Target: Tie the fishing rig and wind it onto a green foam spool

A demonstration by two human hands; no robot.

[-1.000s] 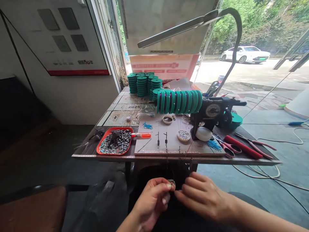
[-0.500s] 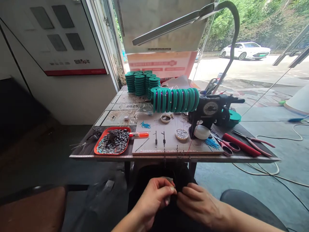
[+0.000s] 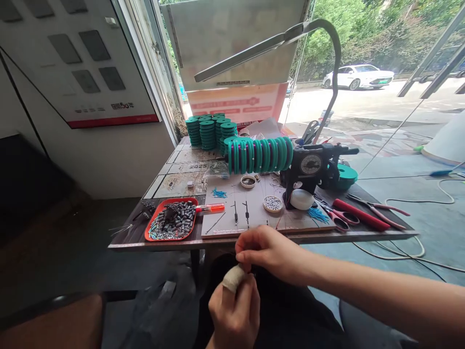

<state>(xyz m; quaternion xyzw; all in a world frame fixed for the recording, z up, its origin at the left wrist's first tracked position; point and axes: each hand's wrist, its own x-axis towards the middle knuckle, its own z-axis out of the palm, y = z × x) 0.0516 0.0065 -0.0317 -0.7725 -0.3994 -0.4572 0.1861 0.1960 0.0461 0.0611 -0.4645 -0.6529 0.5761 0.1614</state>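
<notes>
My left hand [image 3: 235, 310] is closed in front of the table edge, above my lap. A pale wrap [image 3: 233, 278] covers one of its fingers. Just above it, my right hand [image 3: 271, 253] pinches with thumb and forefinger, its fingertips meeting those of the left. Whatever lies between the fingers is too small to make out. Beyond the hands, a pale board [image 3: 218, 213] on the table bears thin lines with small dark fittings, blue pieces [image 3: 219, 193] and a round dish [image 3: 272, 210] of small silvery beads.
An orange-red tray [image 3: 147, 231] of dark metal cylinders stands at left. Green spools sit on a black winder [image 3: 308, 167]; more green spools [image 3: 207, 135] are stacked behind. Scissors [image 3: 339, 220], a red tube [image 3: 361, 214] and pliers [image 3: 378, 208] lie at right.
My right hand has risen and moved left, from beside the left hand to above it. The left hand has turned, with its wrapped finger now upward. The view has shifted slightly.
</notes>
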